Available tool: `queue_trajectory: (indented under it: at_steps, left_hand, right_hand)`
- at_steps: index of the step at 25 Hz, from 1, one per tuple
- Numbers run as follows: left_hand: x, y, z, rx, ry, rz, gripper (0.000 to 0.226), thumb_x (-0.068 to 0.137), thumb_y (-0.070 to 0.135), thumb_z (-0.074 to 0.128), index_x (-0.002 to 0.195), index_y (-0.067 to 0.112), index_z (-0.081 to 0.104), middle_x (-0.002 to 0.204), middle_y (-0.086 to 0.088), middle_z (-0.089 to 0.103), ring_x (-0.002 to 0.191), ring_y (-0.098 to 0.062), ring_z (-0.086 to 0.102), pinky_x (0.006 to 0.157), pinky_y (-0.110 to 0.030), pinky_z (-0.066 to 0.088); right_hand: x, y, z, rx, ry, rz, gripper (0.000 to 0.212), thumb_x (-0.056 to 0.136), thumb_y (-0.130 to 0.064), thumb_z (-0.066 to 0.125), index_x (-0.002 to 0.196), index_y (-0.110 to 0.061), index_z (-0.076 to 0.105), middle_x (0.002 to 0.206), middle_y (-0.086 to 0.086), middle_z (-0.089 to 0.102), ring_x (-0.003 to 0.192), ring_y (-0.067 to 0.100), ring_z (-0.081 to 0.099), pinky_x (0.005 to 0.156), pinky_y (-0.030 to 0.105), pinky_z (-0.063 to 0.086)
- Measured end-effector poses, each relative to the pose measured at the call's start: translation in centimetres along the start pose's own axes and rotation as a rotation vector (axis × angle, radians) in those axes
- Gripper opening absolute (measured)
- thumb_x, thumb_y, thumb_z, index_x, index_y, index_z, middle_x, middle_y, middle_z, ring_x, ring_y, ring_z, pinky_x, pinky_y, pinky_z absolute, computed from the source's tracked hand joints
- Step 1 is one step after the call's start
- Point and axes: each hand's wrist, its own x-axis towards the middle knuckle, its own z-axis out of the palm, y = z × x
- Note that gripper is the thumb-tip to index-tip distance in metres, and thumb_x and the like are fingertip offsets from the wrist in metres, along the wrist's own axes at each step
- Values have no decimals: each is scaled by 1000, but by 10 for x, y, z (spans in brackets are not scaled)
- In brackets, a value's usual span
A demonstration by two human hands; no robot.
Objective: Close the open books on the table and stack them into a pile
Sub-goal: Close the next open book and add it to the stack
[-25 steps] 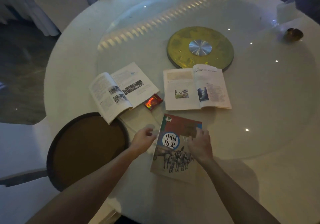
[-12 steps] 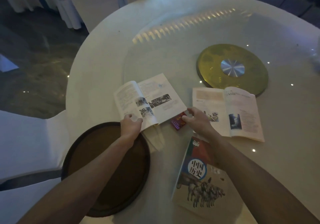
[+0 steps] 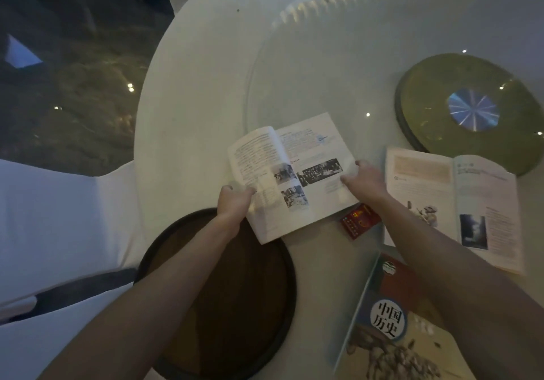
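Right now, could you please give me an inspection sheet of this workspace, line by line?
Surface: round white table with a glass turntable on a gold hub.
Job's things: left open book held at both outer edges; right open book lying flat; closed history textbook at the near edge.
Clutter: small red box between the open books; dark round tray overhanging the table edge.
Hands: left hand grips the left page edge; right hand on the right page edge.
Cables: nothing seen.
Surroundings: white covered chair, dark patterned floor.
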Motion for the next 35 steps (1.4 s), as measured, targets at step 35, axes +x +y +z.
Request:
queue_trajectory:
  at_steps: [35]
  left_hand:
    - [-14, 50, 13, -161, -134, 142, 13, 89, 16, 71, 94, 13, 59, 101, -18, 74, 88, -31, 74, 72, -49, 63]
  right_hand:
    - [-58, -4, 42, 688, -317, 74, 36, 101, -34, 60, 119, -5, 72, 107, 6, 76, 97, 19, 73, 78, 32, 59]
